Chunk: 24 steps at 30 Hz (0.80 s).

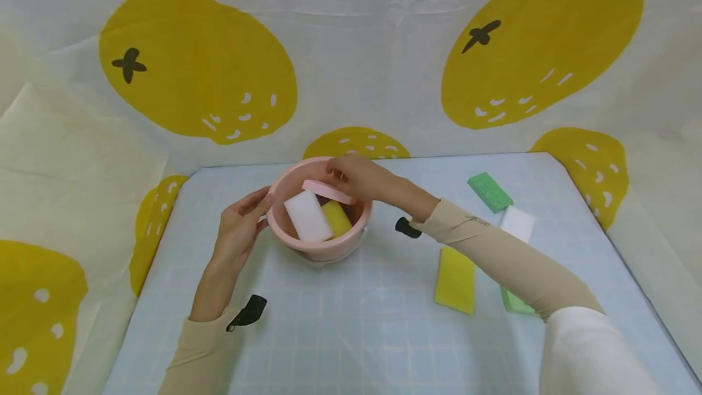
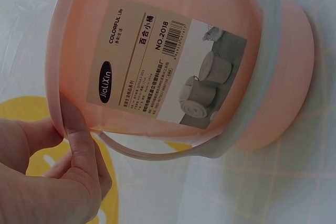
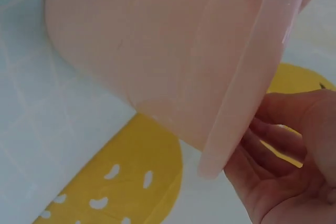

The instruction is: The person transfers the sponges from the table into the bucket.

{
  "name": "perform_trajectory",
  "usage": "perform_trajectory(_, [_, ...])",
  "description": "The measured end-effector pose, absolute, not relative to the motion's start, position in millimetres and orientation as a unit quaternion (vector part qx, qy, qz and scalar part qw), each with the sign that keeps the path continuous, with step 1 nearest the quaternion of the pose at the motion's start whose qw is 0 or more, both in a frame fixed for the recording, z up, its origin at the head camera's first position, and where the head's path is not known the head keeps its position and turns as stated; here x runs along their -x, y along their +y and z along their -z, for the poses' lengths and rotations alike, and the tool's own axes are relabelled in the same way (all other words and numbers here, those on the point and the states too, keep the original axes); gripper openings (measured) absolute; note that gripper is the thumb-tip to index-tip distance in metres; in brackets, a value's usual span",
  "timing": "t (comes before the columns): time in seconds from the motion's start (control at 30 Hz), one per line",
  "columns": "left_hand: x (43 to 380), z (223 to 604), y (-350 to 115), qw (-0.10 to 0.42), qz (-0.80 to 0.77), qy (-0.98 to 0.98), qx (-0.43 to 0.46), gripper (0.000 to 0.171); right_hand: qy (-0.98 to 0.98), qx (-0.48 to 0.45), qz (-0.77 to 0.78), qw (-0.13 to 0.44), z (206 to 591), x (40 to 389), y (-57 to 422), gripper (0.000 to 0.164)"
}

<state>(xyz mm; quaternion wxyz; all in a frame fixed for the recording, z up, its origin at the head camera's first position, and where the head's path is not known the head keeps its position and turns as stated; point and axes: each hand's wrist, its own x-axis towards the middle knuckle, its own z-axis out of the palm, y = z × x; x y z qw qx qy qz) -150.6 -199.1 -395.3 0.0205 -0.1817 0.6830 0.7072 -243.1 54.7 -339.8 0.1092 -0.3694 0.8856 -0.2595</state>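
A pink bucket [image 1: 285,231] stands tilted on the table, its mouth turned toward the head view. My left hand [image 1: 239,224] pinches its left rim between thumb and fingers, as the left wrist view also shows. My right hand [image 1: 364,177] reaches over the far right rim, fingers bent at a pink sponge [image 1: 325,190] inside. Whether the fingers grip that sponge is hidden. Beside it in the bucket lie a white sponge [image 1: 308,216] and a yellow sponge [image 1: 336,218]. The right wrist view shows the bucket's outside [image 3: 142,51], with the fingertips hidden behind the rim.
Right of the bucket lie a green sponge [image 1: 490,192], a white sponge [image 1: 518,223] and a yellow sponge [image 1: 455,280]. A light green one [image 1: 517,302] is partly under my right forearm. The bucket's handle [image 2: 152,153] hangs at its side. Patterned cloth walls border the table.
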Motion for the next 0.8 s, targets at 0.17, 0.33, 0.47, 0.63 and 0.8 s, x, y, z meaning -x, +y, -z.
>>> perform_trajectory(0.17, [150.6, 394.8, -199.0, 0.020, -0.709, 0.680, 0.184, 0.051, 0.870, 0.361, 0.319, 0.103, 336.6, 244.4, 69.7, 0.025])
perform_trajectory(0.33, [150.5, 394.4, -199.3, 0.019, -0.707, 0.681, 0.190, 0.053, 0.863, 0.342, 0.359, 0.101, 335.2, 242.0, 87.3, 0.025])
perform_trajectory(0.47, [150.2, 395.0, -200.1, 0.016, -0.712, 0.677, 0.185, 0.054, 0.858, 0.330, 0.380, 0.101, 335.6, 240.1, 100.5, 0.025])
perform_trajectory(0.63, [149.9, 396.4, -200.4, 0.016, -0.715, 0.676, 0.179, 0.055, 0.848, 0.318, 0.408, 0.114, 335.8, 237.5, 116.4, 0.026])
perform_trajectory(0.8, [149.8, 397.1, -199.2, 0.016, -0.717, 0.675, 0.176, 0.055, 0.848, 0.283, 0.429, 0.131, 336.1, 233.0, 134.9, 0.027])
